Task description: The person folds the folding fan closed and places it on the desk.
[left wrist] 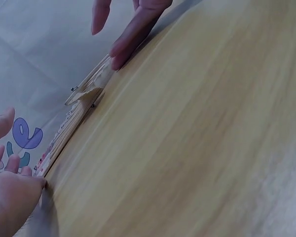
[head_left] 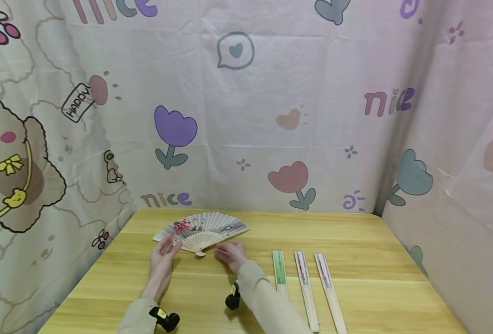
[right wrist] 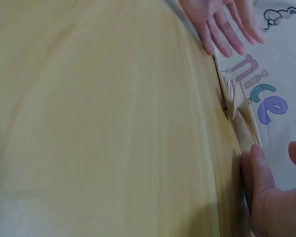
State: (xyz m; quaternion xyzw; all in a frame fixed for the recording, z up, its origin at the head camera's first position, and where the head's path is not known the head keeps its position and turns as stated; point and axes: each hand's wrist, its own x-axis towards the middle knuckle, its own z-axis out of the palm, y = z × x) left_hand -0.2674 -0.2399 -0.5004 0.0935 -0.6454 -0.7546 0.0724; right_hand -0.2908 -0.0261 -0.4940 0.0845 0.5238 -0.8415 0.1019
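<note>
An unfolded paper hand fan [head_left: 204, 227] with red blossoms and grey painting lies near the back of the table, its pivot end toward me. At its left edge, my left hand [head_left: 161, 260] rests with loosely extended fingers and touches the fan's side. My right hand [head_left: 231, 256] is at the right edge, fingertips against the outer rib. In the right wrist view, the thumb of the right hand [right wrist: 276, 202] stands apart from its fingers. Seen nearly edge-on in the left wrist view, the fan [left wrist: 74, 121] spans between both hands.
Three folded fans lie side by side at the right: a green one [head_left: 279, 269], a purple-patterned one [head_left: 307, 292] and another purple-patterned one [head_left: 330, 292]. The wooden table [head_left: 367, 250] meets a printed cloth backdrop [head_left: 246, 116] behind and at both sides.
</note>
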